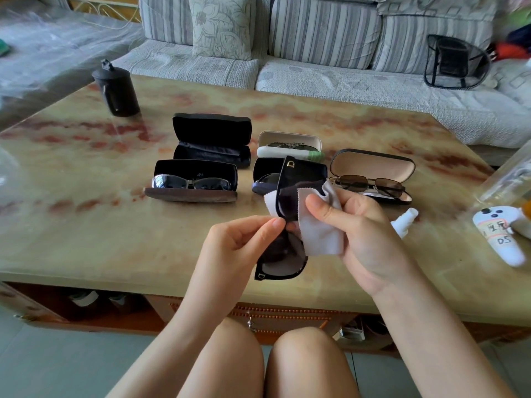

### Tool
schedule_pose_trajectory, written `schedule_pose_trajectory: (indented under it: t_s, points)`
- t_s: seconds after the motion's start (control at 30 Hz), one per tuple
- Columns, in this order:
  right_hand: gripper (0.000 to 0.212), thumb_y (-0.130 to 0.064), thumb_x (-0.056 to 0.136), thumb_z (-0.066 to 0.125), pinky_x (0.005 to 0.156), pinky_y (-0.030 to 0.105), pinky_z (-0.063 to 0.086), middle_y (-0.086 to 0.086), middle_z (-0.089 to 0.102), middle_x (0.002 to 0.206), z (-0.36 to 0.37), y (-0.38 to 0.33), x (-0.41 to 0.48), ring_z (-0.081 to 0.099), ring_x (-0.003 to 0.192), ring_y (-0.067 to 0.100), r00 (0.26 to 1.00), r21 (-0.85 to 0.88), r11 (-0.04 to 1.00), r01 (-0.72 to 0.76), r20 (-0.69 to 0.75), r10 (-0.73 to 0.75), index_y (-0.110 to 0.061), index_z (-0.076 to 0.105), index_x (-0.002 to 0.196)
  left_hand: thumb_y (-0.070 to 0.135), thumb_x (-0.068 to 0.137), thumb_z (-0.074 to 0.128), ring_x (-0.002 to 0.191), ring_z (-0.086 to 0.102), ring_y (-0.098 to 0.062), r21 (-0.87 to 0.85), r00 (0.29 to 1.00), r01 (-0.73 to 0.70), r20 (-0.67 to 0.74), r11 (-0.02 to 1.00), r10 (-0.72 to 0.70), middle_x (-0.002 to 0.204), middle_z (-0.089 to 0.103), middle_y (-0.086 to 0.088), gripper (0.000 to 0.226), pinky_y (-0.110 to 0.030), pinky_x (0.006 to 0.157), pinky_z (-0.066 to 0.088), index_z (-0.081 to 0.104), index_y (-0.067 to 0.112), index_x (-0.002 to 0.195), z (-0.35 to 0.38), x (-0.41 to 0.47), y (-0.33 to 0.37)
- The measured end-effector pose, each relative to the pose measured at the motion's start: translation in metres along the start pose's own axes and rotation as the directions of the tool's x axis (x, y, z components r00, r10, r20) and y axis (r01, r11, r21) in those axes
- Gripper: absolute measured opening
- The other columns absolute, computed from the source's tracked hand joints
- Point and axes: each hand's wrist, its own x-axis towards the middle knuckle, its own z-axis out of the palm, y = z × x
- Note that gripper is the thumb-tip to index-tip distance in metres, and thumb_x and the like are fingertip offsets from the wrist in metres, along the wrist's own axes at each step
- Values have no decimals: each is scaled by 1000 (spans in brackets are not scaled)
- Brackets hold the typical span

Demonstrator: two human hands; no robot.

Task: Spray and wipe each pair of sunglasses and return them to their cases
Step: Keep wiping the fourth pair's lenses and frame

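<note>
Black sunglasses (280, 258) with a gold D on the temple stand on end above the table's front edge. My left hand (238, 239) pinches their frame near the middle. My right hand (356, 231) pinches a pale grey cloth (319, 234) folded over the upper lens. Behind them lie several open cases: an empty black case (211, 139), a brown-based case (191, 193) with silver-framed sunglasses (191, 183), a white case (288, 145), a dark case (265, 175) and a tan-lined case (373, 168) holding brown metal-framed sunglasses (370, 185). A white spray bottle (403, 222) lies behind my right hand.
A black lidded cup (116, 89) stands at the marble table's (86, 225) back left. A white controller-like object (502, 234) with written labels lies at the right edge, beside a clear plastic thing (508, 179). A striped sofa (316, 53) runs behind the table.
</note>
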Motion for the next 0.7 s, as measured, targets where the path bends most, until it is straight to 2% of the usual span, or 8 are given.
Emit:
schedule_pose_trajectory:
  t_s: [0.13,0.23,0.33,0.4,0.47,0.57,0.63,0.7]
  points:
    - [32,-22,74,74,102,56,44,21,70,107,-1,-3,0,65,95,29,1000,19,1000,-1,2,1,-5,71,100,33,85,57,90,73,-15,-8,1000,7,16,1000,-7,86,77,4,22,-38,86,57,78,25,87,0,1,2]
    - [31,-24,60,78,96,61,47,13,71,89,2,-5,0,66,84,28,996,7,1000,-4,-87,5,-10,72,87,33,84,58,84,73,-13,10,1000,-2,18,1000,2,82,76,4,22,-31,80,58,79,27,83,1,1,1]
    - [47,-33,47,81,91,59,51,12,74,89,5,-5,-1,68,83,34,988,-80,997,17,-151,-29,-11,71,87,34,82,58,81,72,-8,50,999,-34,10,998,34,79,76,8,18,-26,76,58,75,30,83,2,0,2]
    - [56,-37,45,83,87,55,53,15,74,92,7,-4,-2,68,90,38,985,-128,991,37,-160,-58,-10,70,91,34,81,58,79,71,-5,63,999,-48,3,997,48,78,75,12,16,-23,73,57,74,32,82,2,-1,3]
    - [47,-35,49,82,79,45,56,10,75,87,5,-3,-2,69,82,30,988,-162,985,58,-133,-81,-12,71,89,32,83,58,79,71,-3,72,998,-59,-1,996,60,78,75,14,16,-20,72,56,73,33,83,2,-2,2]
    - [27,-21,59,78,73,34,54,5,73,82,4,-2,-2,68,77,19,998,-137,989,57,-1,-58,-16,71,84,23,87,59,79,70,0,63,998,-55,-21,997,56,77,75,16,17,-16,69,54,73,33,83,1,-2,0]
    - [28,-14,60,77,71,28,55,5,73,83,3,-1,-3,68,77,18,998,-118,992,38,60,-31,-14,70,88,21,87,59,77,69,4,63,998,-47,-28,997,49,76,74,18,19,-12,67,52,72,35,82,0,-2,-1]
    - [32,-14,56,78,71,29,55,4,73,81,3,0,-4,67,76,17,999,-109,994,22,44,-17,-15,70,86,29,84,58,78,69,2,80,999,-33,-9,996,34,76,74,17,16,-16,69,54,72,36,82,0,-3,-2]
